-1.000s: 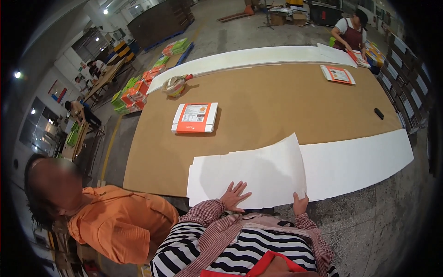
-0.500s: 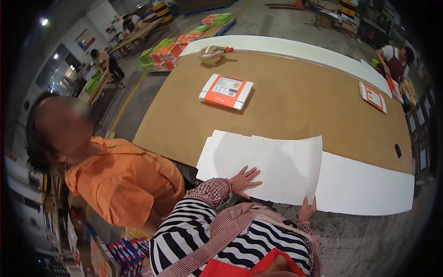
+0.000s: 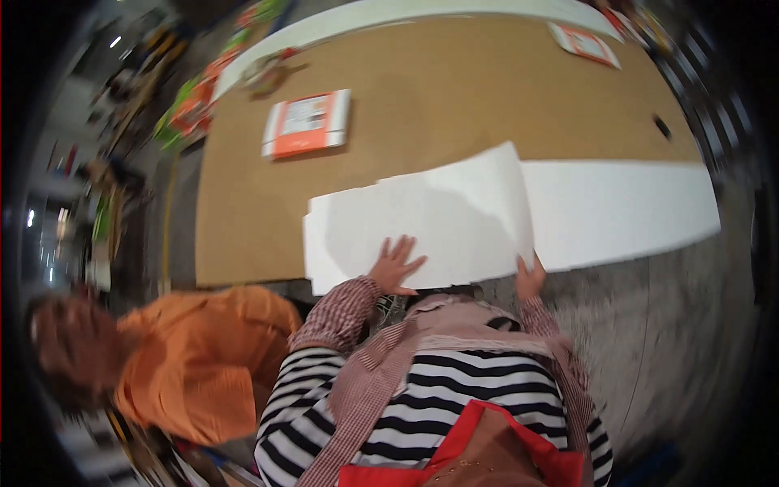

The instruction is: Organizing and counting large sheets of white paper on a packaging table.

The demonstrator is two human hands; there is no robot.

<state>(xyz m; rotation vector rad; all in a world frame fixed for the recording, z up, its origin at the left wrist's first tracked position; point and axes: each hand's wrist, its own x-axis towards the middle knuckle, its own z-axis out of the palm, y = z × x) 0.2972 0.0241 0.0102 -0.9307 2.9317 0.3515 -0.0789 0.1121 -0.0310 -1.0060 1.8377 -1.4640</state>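
A white sheet (image 3: 454, 207), paper or thin card with a stepped left edge, lies across the near side of the table. Its right end curls up off the surface. My left hand (image 3: 396, 266) rests flat on the sheet near its front edge, fingers spread. With thumb and fingers, my right hand (image 3: 531, 277) pinches the sheet's lower right corner. More white sheet material (image 3: 625, 203) extends to the right beneath the lifted end.
On the brown tabletop (image 3: 422, 105) lie an orange-and-white flat carton (image 3: 307, 124), a similar carton (image 3: 586, 45) and a small black object (image 3: 662, 127). A blurred bundle (image 3: 266, 75) sits far left. A person in orange (image 3: 203, 357) is close at my left.
My view has tilted down and turned, so the table appears higher and blurred. The sheet's right end stands more curled. Both hands keep their places on it.
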